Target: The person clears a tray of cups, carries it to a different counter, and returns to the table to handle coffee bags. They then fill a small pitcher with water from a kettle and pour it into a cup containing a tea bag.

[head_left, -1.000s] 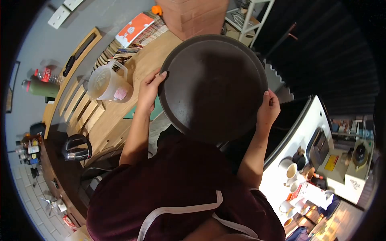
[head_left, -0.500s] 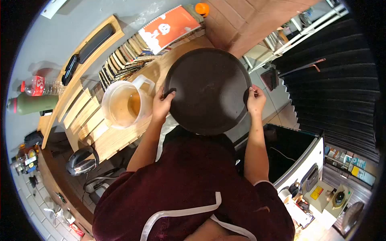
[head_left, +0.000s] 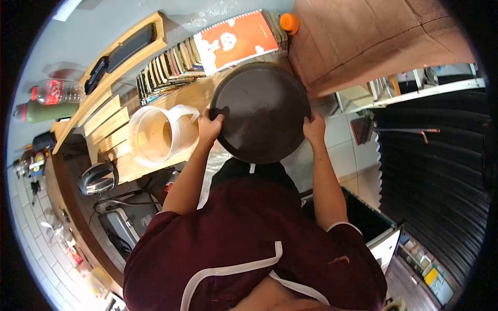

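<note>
A large round dark brown serving tray (head_left: 262,114) is held out in front of my body, its flat face toward me. My left hand (head_left: 210,128) grips its left rim, thumb over the front. On the opposite rim my right hand (head_left: 314,127) is closed the same way; the fingers behind the tray are hidden. Just left of my left hand, a translucent plastic pitcher (head_left: 150,136) stands on the wooden slatted table (head_left: 136,171), its handle pointing toward that hand.
Behind the tray a row of books (head_left: 168,72) lines the wall, with an orange spiral notebook (head_left: 238,41) on top. An orange lid (head_left: 289,23) sits by the brick-like column (head_left: 358,46). At left are a wooden shelf (head_left: 122,62), bottles (head_left: 57,92) and a kettle (head_left: 97,179).
The view has turned toward the right-hand side. The tray has shifted slightly left and up in view, still held by both hands.
</note>
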`<act>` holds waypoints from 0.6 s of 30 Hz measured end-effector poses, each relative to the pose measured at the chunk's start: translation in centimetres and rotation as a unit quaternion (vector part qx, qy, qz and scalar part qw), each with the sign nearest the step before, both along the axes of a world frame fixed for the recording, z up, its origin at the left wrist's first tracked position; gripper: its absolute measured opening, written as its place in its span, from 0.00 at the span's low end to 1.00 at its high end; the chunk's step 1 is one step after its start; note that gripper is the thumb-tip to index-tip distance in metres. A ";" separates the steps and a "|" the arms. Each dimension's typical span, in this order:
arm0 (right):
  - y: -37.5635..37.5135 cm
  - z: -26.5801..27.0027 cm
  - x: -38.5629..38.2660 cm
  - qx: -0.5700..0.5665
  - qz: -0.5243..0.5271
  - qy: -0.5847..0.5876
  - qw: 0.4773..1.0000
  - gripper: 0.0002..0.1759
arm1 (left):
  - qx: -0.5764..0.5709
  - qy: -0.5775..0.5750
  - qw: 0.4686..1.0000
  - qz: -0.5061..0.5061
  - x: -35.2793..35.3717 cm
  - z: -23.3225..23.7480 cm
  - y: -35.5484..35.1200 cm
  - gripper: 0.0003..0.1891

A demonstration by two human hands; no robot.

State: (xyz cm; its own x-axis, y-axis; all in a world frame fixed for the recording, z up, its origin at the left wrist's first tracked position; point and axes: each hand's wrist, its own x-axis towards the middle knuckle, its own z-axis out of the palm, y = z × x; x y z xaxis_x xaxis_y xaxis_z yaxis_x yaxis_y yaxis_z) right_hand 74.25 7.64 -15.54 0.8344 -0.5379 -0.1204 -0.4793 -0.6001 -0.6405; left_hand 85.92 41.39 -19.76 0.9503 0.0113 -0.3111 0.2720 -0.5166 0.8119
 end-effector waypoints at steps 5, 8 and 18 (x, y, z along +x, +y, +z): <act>-1.3 -2.8 1.6 0.100 0.030 0.075 0.992 0.30 | 0.105 -0.045 0.993 0.029 0.2 -0.2 -0.4 0.21; -1.5 -2.4 2.4 0.104 0.051 0.045 0.992 0.32 | 0.131 -0.009 0.990 0.053 0.7 -0.7 -1.0 0.23; -1.4 0.2 4.1 0.098 0.080 0.082 0.989 0.33 | 0.183 0.001 0.981 0.066 1.1 1.2 -3.0 0.29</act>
State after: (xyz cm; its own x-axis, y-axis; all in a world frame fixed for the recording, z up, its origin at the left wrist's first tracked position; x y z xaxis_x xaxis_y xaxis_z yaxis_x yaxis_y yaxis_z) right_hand 78.35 6.23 -15.34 0.8676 -0.3531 -0.3500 -0.4951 -0.5497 -0.6728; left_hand 87.02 38.35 -18.52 0.9327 0.2448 -0.2649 0.3568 -0.7340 0.5780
